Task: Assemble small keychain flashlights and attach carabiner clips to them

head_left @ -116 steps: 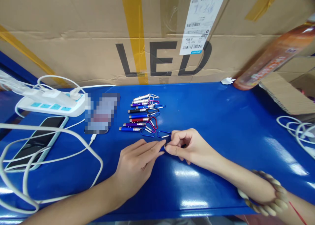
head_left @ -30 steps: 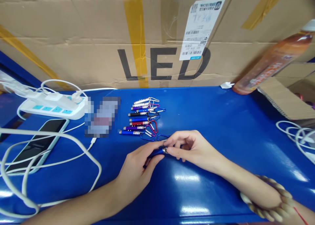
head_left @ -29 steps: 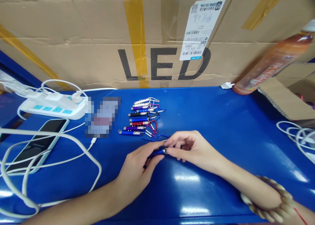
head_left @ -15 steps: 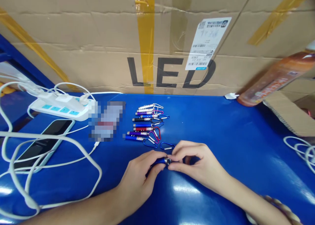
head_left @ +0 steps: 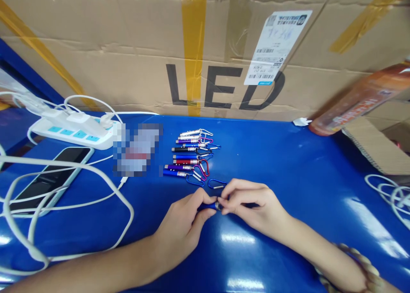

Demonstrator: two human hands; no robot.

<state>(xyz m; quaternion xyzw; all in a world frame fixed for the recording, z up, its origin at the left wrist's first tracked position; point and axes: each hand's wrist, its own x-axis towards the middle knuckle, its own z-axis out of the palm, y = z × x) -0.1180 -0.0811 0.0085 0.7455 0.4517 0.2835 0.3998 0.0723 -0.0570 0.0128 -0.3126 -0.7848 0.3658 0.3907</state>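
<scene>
My left hand [head_left: 181, 224] is closed around a small blue keychain flashlight [head_left: 209, 206], thumb and forefinger along its body, silver end to the right. At that end my right hand [head_left: 256, 199] pinches with its thumb and fingertips, touching the rim. Whatever lies between those fingertips is hidden. Just beyond the right fingers lies a loose blue carabiner clip [head_left: 218, 187] with a silver gate. Farther back, several similar flashlights, such as a red one [head_left: 187, 162] and a black one [head_left: 184, 149], lie in a row with clips at their right ends.
A large cardboard box [head_left: 128, 71] stands across the back of the blue table [head_left: 272, 156]. On the left are a white power strip [head_left: 77, 133], looping white cables [head_left: 128, 199], a phone [head_left: 54, 177] and a blurred-out device [head_left: 137, 150]. An orange bottle [head_left: 358, 101] leans at the right.
My right fingertips have closed in over the flashlight's silver end, which showed its round opening before. The left hand keeps its hold. The whole view has shifted slightly.
</scene>
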